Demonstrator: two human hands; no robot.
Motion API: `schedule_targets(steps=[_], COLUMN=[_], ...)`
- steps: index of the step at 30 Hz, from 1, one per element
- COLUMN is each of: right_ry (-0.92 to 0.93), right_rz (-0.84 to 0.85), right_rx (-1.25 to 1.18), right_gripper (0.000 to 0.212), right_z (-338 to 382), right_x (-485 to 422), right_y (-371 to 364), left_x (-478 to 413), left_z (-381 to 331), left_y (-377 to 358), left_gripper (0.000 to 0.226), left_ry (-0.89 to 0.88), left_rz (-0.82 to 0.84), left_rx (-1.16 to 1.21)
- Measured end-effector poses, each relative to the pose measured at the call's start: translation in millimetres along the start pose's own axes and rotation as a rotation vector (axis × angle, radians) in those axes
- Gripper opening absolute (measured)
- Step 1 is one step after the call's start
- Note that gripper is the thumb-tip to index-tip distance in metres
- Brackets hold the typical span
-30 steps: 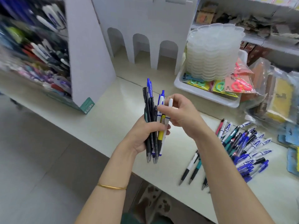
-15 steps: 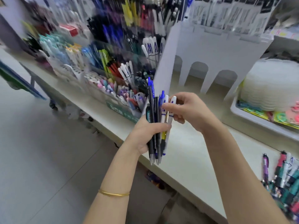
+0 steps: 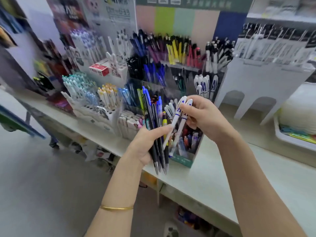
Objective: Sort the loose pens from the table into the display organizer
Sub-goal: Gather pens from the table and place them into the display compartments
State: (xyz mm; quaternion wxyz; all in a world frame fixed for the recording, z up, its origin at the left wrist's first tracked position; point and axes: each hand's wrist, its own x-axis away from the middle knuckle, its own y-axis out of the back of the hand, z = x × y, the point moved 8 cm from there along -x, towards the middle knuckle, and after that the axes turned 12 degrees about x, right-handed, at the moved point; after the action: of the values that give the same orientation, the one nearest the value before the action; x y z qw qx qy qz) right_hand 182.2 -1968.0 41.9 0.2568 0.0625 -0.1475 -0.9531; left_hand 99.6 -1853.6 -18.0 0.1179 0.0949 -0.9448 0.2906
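My left hand (image 3: 147, 142) grips a bundle of pens (image 3: 154, 127), black, blue and one yellow, held upright with tips down. Pinched in my right hand (image 3: 203, 117) are two white pens with blue print (image 3: 179, 120), near their tops and angled away from the bundle. Both hands hover over the table's front edge, just in front of the tiered display organizer (image 3: 171, 69). Its compartments hold blue, black, yellow, red and white pens. A compartment of matching white pens (image 3: 205, 86) sits just behind my right hand.
A white cardboard stand with arches (image 3: 263, 86) is right of the organizer. Left of it stand more pen holders (image 3: 95, 100) and a red box (image 3: 99, 69). A white tray (image 3: 294, 135) sits at far right. The pale table (image 3: 222, 177) runs diagonally; floor lies to the left.
The view has swung left from the loose pens to the organizer. My right hand has drawn two white pens sideways out of the bundle in my left hand.
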Motion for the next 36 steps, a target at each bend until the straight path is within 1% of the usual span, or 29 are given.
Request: schedule_targets(steps=[1, 3, 5, 6, 8, 9, 11, 14, 16, 19, 22, 24, 26, 29, 31, 33, 34, 36], right_ry=[0.006, 0.020, 0.053, 0.091, 0.175, 0.222, 0.298, 0.378, 0.388, 0.355, 0.284, 0.195, 0.054, -0.220, -0.304, -0.358, -0.359, -0.259], right_rz=[-0.038, -0.163, -0.347, -0.450, -0.647, -0.719, -0.805, -0.838, -0.853, -0.838, -0.818, -0.824, -0.814, -0.743, -0.725, -0.786, -0.859, -1.018], right_rx=[-0.014, -0.030, -0.027, 0.008, 0.168, 0.274, 0.459, 0.607, 0.687, 0.781, 0.866, 0.912, 0.981, 1.042, 1.003, 0.915, 0.903, 0.908], right_gripper=[0.009, 0.009, 0.010, 0.011, 0.013, 0.013, 0.011, 0.012, 0.007, 0.009, 0.010, 0.011, 0.015, 0.021, 0.022, 0.026, 0.028, 0.022], right_z=[2, 7, 16, 24, 41, 50, 65, 76, 76, 73, 64, 55, 41, 16, 10, 13, 19, 40], right_x=[-5, -12, -14, -14, -11, -9, -9, -10, -12, -17, -25, -29, -34, -39, -41, -33, -24, -7], right_y=[6, 27, 57, 72, 96, 102, 105, 99, 97, 89, 79, 78, 77, 74, 70, 67, 64, 50], left_x=[-7, -24, -40, -48, -61, -68, -81, -96, -105, -116, -126, -130, -131, -126, -120, -115, -112, -106], left_z=[-5, -16, -29, -35, -46, -51, -57, -57, -55, -53, -53, -54, -54, -57, -60, -61, -61, -59], left_y=[2, 5, 1, -3, -14, -20, -33, -48, -51, -49, -43, -41, -40, -40, -42, -39, -36, -29], left_gripper=[0.006, 0.018, 0.028, 0.026, 0.014, 0.012, 0.013, 0.015, 0.014, 0.016, 0.026, 0.031, 0.032, 0.023, 0.017, 0.019, 0.023, 0.030], left_ry=[0.010, -0.011, -0.047, -0.068, -0.117, -0.140, -0.181, -0.205, -0.193, -0.176, -0.143, -0.127, -0.107, -0.091, -0.090, -0.073, -0.058, -0.006], left_rz=[-0.011, -0.028, 0.000, 0.026, 0.072, 0.093, 0.155, 0.234, 0.268, 0.301, 0.335, 0.375, 0.422, 0.524, 0.625, 0.702, 0.729, 0.767], left_rx=[-0.002, -0.038, -0.075, -0.092, -0.142, -0.171, -0.220, -0.225, -0.201, -0.208, -0.182, -0.188, -0.202, -0.247, -0.281, -0.288, -0.291, -0.290])
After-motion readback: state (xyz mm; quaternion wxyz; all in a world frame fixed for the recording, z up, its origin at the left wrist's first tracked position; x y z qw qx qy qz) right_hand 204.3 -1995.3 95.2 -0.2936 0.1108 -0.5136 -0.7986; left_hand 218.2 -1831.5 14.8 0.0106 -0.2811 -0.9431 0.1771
